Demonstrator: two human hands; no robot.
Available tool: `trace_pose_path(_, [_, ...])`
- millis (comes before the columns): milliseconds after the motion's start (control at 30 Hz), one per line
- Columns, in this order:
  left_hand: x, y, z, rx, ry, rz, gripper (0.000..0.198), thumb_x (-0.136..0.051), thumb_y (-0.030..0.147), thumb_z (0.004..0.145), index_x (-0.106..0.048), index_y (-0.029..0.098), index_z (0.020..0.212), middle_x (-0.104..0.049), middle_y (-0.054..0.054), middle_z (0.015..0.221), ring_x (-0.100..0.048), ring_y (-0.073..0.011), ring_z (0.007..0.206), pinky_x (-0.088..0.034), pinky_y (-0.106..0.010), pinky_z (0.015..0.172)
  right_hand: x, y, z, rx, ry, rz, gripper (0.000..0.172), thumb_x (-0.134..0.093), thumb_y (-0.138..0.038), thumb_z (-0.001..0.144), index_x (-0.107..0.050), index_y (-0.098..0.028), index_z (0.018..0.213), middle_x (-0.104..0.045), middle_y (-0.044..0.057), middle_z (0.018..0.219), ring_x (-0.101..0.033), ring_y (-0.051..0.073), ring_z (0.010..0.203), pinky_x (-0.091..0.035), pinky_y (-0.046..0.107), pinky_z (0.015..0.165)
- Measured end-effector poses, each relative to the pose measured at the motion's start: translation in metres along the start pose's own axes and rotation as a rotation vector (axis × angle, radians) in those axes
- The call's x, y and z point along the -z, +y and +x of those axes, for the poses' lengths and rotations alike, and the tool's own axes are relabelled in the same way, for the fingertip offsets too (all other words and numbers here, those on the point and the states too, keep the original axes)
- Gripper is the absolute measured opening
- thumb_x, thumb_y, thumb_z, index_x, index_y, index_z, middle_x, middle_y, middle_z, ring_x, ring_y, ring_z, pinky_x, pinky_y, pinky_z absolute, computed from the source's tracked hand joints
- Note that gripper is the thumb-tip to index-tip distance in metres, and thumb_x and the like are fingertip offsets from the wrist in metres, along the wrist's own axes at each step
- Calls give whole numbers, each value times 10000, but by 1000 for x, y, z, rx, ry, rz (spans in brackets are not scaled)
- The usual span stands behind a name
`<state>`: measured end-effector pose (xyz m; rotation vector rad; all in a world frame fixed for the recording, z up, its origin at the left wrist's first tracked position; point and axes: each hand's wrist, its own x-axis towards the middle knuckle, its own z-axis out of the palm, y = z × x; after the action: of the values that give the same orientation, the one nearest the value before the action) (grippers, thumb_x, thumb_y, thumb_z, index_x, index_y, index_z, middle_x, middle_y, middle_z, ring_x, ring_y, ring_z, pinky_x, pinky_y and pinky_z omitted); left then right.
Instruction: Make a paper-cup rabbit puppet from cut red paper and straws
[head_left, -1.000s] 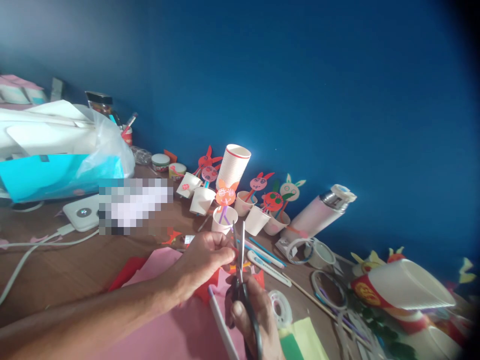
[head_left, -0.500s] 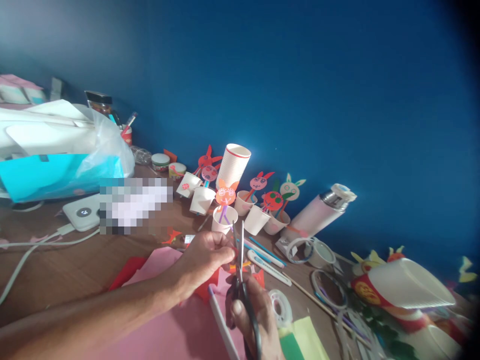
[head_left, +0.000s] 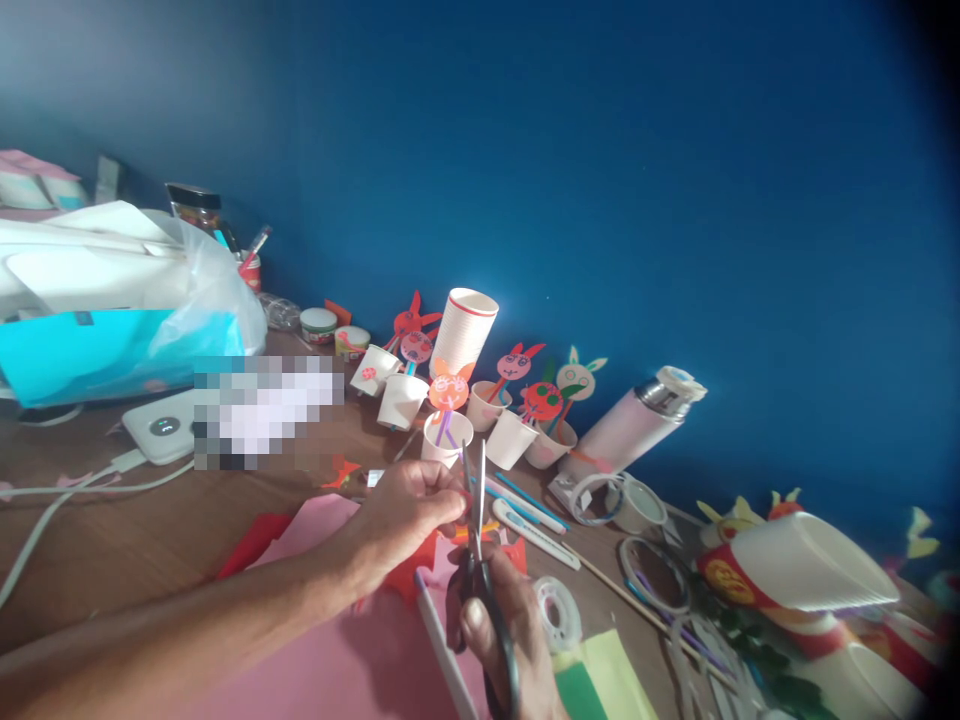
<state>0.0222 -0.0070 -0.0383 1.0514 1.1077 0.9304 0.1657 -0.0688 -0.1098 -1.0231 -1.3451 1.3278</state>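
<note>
My right hand grips black-handled scissors, their narrow blades pointing up and slightly parted. Close to the blades, my left hand pinches a small red piece, probably paper, mostly hidden by the fingertips. Beneath both hands lie pink paper and scraps of red paper. Just beyond the blade tips stands a white paper cup holding an orange paper animal face on purple straws. Several similar cups with paper faces stand around it.
A pink thermos leans at the back right. Nearby are a utility knife, tape rolls and stacked paper cups. To the left are a white power bank with a cable and a plastic bag. A blue wall rises behind.
The view has shifted very slightly. Both hands keep nearly the same pose, and the scissor blades remain slightly parted beside the left fingertips.
</note>
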Motion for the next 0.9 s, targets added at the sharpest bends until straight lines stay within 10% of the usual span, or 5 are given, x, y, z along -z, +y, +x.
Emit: trace_pose_path(900, [-2, 3, 0, 17, 28, 3, 73, -572, 206, 578, -534, 169, 527, -609, 11, 531, -551, -127, 519, -442, -253, 576, 0, 1, -1, -47, 69, -33, 538, -681, -583, 623, -570, -177, 957, -580, 34, 721, -529, 164, 646, -418, 240, 539])
